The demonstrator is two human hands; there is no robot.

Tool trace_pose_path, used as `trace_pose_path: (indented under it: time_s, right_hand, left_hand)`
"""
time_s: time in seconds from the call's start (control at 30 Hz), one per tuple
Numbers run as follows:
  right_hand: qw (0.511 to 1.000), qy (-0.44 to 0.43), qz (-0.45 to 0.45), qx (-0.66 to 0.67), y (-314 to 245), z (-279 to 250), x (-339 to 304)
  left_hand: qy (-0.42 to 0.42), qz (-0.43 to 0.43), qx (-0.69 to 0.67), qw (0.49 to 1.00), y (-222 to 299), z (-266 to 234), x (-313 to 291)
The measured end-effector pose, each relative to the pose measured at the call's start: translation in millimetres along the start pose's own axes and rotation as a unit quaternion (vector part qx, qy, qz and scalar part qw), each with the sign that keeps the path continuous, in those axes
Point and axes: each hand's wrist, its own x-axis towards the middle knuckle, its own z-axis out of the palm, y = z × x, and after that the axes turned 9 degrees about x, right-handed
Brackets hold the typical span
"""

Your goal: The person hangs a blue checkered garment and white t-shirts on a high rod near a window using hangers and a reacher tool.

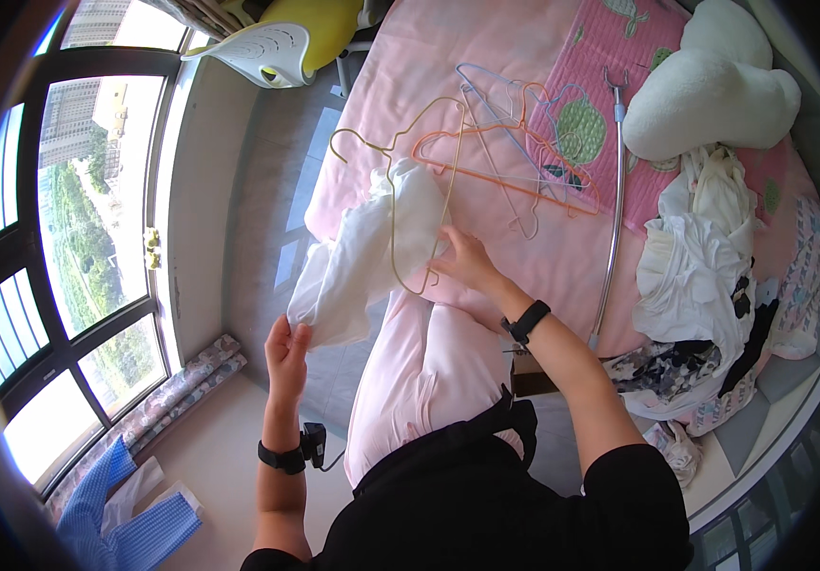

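Observation:
My left hand (pixel 288 350) pinches one end of a thin white garment (pixel 358 252), which spreads between my lap and the edge of the pink bed. The rest of the cloth lies bunched toward the far side, and its kind cannot be made out. A yellowish wire hanger (pixel 393 221) lies over the garment, its hook pointing far left. Near the hanger's closest end, the fingers of my right hand (pixel 468 263) close on its wire. The tips of those fingers are partly hidden.
Several orange, blue and pink hangers (pixel 486 174) lie on the pink bed (pixel 400 57). A metal clothes pole (pixel 614 209) stretches beside them. White clothes (pixel 691 266) pile up at right, below a white plush cushion (pixel 705 95). A white-and-yellow chair (pixel 272 52) stands at far left.

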Motion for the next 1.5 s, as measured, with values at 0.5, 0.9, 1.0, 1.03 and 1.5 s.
trace_pose_path:
  time_s: [0.5,0.9,1.0,1.03,1.5]
  right_hand:
    - [0.901,-0.121,-0.012,-0.416,27.2,-73.8,-51.6]
    - [0.965,0.097,-0.088,-0.226,7.8,12.7,-30.6]
    - [0.918,0.048,0.129,-0.372,5.7,31.9,-1.5]
    - [0.918,0.047,0.126,-0.374,19.1,33.4,4.3]
    - [0.952,0.255,0.063,-0.156,30.7,22.0,-13.9]
  left_hand:
    - [0.084,0.005,-0.103,0.991,-2.2,-34.8,-59.8]
    - [-0.033,0.084,0.030,0.995,9.2,-87.1,-125.6]
    - [-0.048,0.130,0.080,0.987,21.7,-89.2,-138.8]
    - [-0.043,0.136,0.071,0.987,22.0,-90.6,-142.5]
    - [0.157,0.025,-0.127,0.979,-11.9,-110.3,-177.2]
